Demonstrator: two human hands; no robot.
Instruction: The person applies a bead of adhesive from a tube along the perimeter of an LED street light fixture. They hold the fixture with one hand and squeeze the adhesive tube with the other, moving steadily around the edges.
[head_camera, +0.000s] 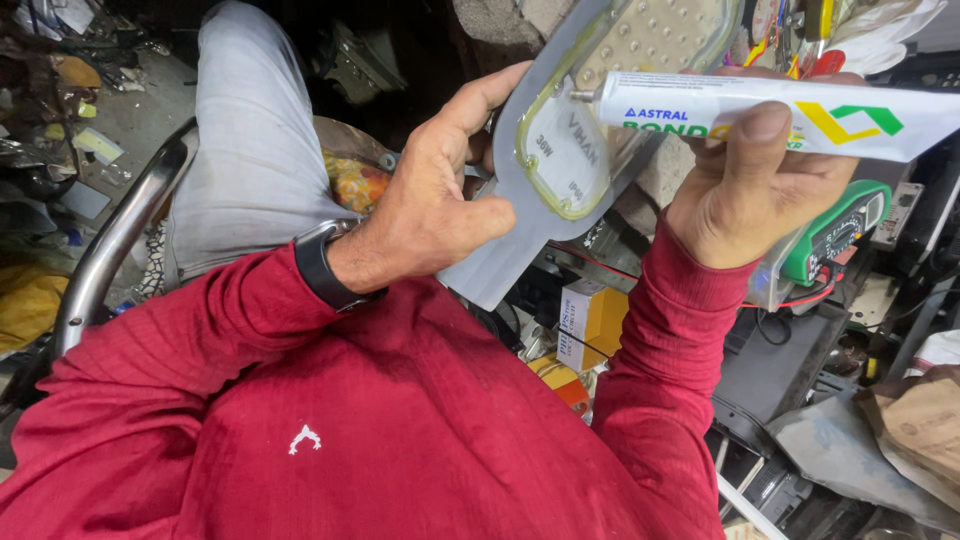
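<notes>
Left hand, black watch on wrist, is curled around the edge of one grey lamp housing, held up at frame centre. One small yellow-white box lies below it. Right hand is clenched on one white adhesive tube, green-yellow emblem, nozzle touching the housing's yellowish sealant bead.

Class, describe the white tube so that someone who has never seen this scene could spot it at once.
Start from the red sleeves; follow the right hand upward. Its thumb and fingers hold a white tube whose nozzle touches the grey lamp panel. No neighbour shares its green and yellow markings.
</notes>
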